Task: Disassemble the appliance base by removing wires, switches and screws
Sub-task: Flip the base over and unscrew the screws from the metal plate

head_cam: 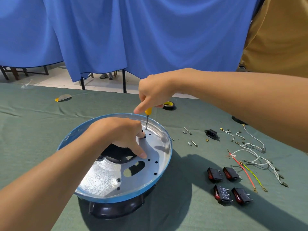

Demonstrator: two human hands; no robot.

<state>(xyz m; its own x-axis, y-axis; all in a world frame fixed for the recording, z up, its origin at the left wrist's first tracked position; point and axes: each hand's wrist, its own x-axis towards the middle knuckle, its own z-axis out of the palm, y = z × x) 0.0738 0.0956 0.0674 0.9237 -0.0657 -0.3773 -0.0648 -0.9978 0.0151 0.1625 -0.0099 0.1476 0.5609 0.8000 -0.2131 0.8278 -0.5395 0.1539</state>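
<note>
The round appliance base (106, 182), a shiny metal pan with a blue rim on a black plastic foot, sits on the green cloth in front of me. My left hand (120, 132) presses down on the pan's metal floor, fingers spread near several holes. My right hand (153, 92) is shut on a yellow-handled screwdriver (147, 116) held upright, its tip on a screw (146, 129) at the pan's far side. To the right lie several black rocker switches with red faces (229, 184), loose wires (250, 157), long screws (191, 137) and a black power socket (211, 133).
A roll of tape (169, 105) lies behind the base. A grey and yellow scrap (63, 98) rests at the far left of the table. Blue curtains hang beyond the table's far edge. A person in tan clothing (280, 39) stands at the right.
</note>
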